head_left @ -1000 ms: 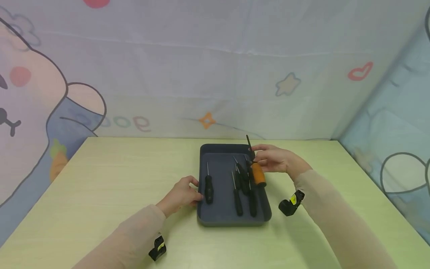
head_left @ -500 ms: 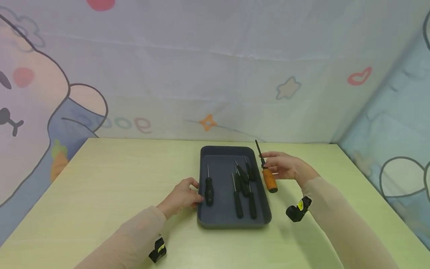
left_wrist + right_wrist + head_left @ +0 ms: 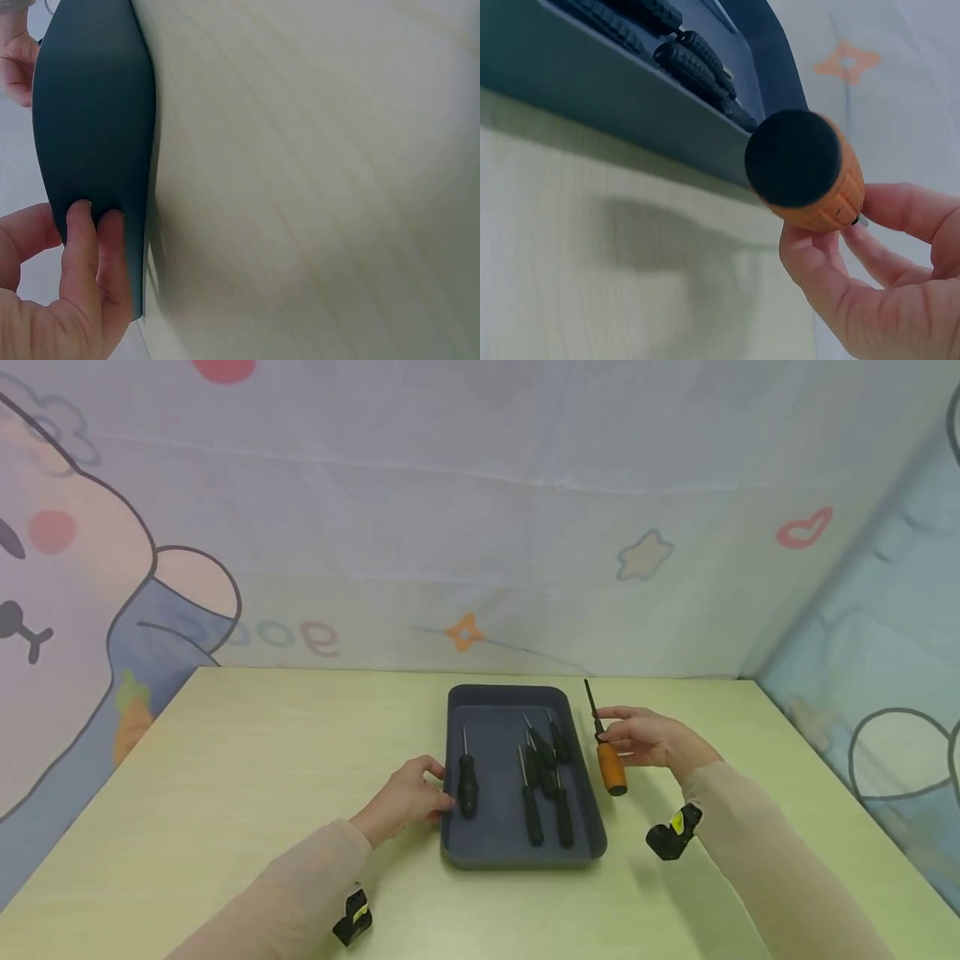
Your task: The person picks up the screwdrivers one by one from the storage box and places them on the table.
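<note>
An orange-handled screwdriver (image 3: 611,768) with a dark end cap is pinched between the thumb and fingers of my right hand (image 3: 651,742), just right of the tray. Its shaft points up and away; in the right wrist view the handle end (image 3: 793,159) faces the camera above the table. My left hand (image 3: 405,795) grips the left wall of the dark grey tray (image 3: 491,835), thumb at the rim and fingertips (image 3: 111,219) on the outer side. Inside the tray, one black screwdriver (image 3: 468,785) lies at the left. Several more black screwdrivers (image 3: 532,814) lie on the right, some overlapping.
The tray stands on a pale wooden table (image 3: 262,752). A printed cloth (image 3: 360,527) hangs behind the table's far edge, and another blue cloth (image 3: 892,635) hangs at the right. A black camera (image 3: 673,833) is worn on the right sleeve.
My right hand has carried the orange-handled screwdriver from over the tray's right side rightward past its rim, and slightly toward me. The left hand stays on the tray.
</note>
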Demonstrator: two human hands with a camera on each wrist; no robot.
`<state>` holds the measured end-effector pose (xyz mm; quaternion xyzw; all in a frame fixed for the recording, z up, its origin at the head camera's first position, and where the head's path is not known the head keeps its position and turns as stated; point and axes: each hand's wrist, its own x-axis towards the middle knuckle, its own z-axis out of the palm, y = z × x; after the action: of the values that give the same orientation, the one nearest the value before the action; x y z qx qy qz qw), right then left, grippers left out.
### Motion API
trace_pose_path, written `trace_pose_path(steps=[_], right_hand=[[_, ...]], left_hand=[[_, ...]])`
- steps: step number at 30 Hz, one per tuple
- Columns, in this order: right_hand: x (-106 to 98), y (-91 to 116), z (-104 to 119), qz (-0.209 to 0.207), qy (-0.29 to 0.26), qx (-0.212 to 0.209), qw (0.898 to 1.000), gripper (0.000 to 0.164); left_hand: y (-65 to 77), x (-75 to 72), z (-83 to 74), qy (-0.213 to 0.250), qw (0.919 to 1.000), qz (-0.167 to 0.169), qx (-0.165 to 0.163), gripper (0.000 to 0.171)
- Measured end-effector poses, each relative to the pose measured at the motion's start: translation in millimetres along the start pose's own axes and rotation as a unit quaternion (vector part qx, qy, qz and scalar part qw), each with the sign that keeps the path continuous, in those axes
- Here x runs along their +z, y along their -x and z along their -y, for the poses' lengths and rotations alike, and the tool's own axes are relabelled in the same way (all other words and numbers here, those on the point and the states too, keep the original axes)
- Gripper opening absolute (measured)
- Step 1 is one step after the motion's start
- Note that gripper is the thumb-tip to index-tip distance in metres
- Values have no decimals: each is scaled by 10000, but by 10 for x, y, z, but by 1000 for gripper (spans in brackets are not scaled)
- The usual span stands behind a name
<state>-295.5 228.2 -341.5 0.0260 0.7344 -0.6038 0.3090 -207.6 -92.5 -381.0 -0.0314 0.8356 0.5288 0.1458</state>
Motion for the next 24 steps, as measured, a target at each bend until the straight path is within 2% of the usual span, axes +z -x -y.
trace_pose_path(steps=[17, 24], right_hand=[[-48, -15, -164, -354, 310, 224, 9986, 64], [1, -58, -205, -769, 948, 342, 9919, 59]], left_hand=[[14, -4, 8, 36, 9999, -3, 96, 31], [9, -24, 37, 53, 9999, -11, 84, 30]])
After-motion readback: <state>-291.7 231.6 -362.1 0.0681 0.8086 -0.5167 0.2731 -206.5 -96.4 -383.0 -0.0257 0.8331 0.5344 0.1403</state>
